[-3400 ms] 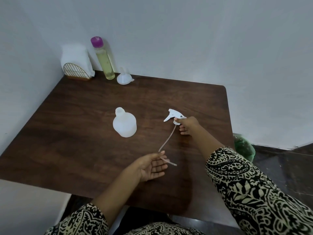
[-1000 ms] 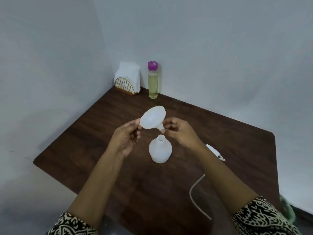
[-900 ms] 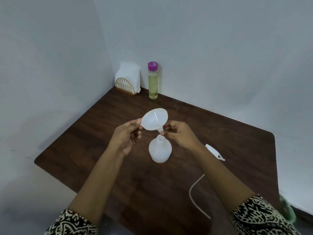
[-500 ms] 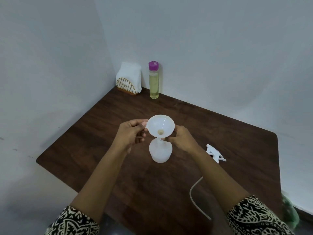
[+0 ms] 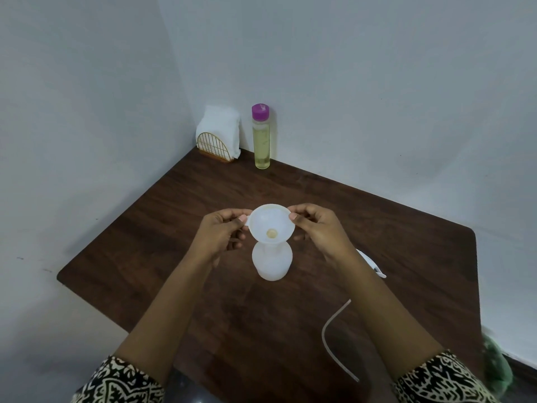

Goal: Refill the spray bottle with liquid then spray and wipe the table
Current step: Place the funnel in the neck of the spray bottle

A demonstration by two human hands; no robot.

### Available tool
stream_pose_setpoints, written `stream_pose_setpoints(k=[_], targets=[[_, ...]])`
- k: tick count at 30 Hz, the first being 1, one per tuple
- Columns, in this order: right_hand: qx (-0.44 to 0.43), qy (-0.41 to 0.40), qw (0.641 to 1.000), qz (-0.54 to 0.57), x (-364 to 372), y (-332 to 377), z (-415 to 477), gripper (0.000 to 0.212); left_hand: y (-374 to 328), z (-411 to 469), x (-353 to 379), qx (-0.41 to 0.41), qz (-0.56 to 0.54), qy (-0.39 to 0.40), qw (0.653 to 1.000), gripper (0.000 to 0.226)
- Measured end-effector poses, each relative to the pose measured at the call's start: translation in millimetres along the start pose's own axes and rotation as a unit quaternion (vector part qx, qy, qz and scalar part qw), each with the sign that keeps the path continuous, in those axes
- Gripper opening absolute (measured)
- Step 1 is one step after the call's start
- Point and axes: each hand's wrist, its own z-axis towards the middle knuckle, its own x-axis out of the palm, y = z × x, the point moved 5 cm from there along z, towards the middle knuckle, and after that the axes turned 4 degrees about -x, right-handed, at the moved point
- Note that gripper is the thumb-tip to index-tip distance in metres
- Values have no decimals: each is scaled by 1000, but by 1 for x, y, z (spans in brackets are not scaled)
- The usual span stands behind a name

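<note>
**Funnel in place, nothing poured yet**

The funnel (image 5: 271, 226) appears seated in the neck of the open spray bottle (image 5: 271, 264), which stands on the tabletop (image 5: 174, 228) just below the fingers (image 5: 239, 218). The left hand (image 5: 220, 234) and right hand (image 5: 316, 228) each pinch opposite sides of the funnel's rim. The trigger head (image 5: 372, 264) lies off beside the right wrist. The refill bottle (image 5: 261, 141) stands capped, well beyond the fingers. Pouring, reassembly, spraying and wiping all seem left to do.
</note>
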Motion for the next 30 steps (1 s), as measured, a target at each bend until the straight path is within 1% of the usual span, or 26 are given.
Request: stream_pose_setpoints(k=[5, 9, 13, 17, 20, 22, 25, 27, 28, 29, 30], targets=[[10, 4, 1000, 11, 1, 0, -1, 16, 0, 1, 1, 3, 9, -1, 1000, 20], [23, 7, 1000, -6, 2, -2, -1, 16, 4, 2, 2, 2, 17, -2, 1000, 20], [21, 12, 1000, 0, 2, -2, -3, 15, 8, 3, 2, 9, 17, -10, 1000, 19], [18, 18, 1000, 1, 2, -1, -3, 17, 8, 4, 1, 16, 22, -1, 1000, 19], [21, 19, 1000, -2, 2, 0, -2, 18, 11, 7, -1, 0, 26, 2, 1000, 20], [20, 8, 1000, -12, -2, 3, 0, 19, 14, 11, -5, -17, 18, -9, 1000, 25], [17, -21, 999, -22, -10, 7, 10, 17, 29, 30, -15, -19, 11, -53, 998, 33], [21, -29, 998, -42, -12, 9, 28, 16, 49, 52, -23, -7, 79, -85, 993, 30], [24, -29, 998, -57, -12, 10, 42, 16, 62, 66, -26, -15, 148, -88, 985, 30], [27, -26, 997, -72, -10, 10, 56, 16, 77, 80, -27, -34, 241, -75, 967, 35], [30, -21, 995, -88, -7, 11, 74, 17, 91, 93, -28, -56, 343, -58, 936, 45]])
